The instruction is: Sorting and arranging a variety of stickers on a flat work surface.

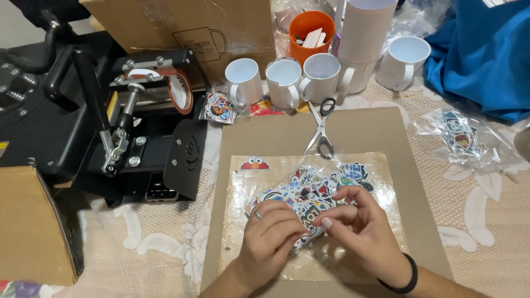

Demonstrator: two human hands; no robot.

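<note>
Both hands, left (pixel 271 232) and right (pixel 361 223), pinch stickers (pixel 301 190) mid-cardboard (pixel 386 138), scissors (pixel 322 128) well beyond.

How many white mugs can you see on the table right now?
4 white ceramic mugs: three in a row above the scissors, one far right by the blue cloth. More may hide behind the white paper roll.

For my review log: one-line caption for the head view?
Both hands, left hand and right hand, pinch a sticker over a sticker pile, near scissors and white mugs.
</note>
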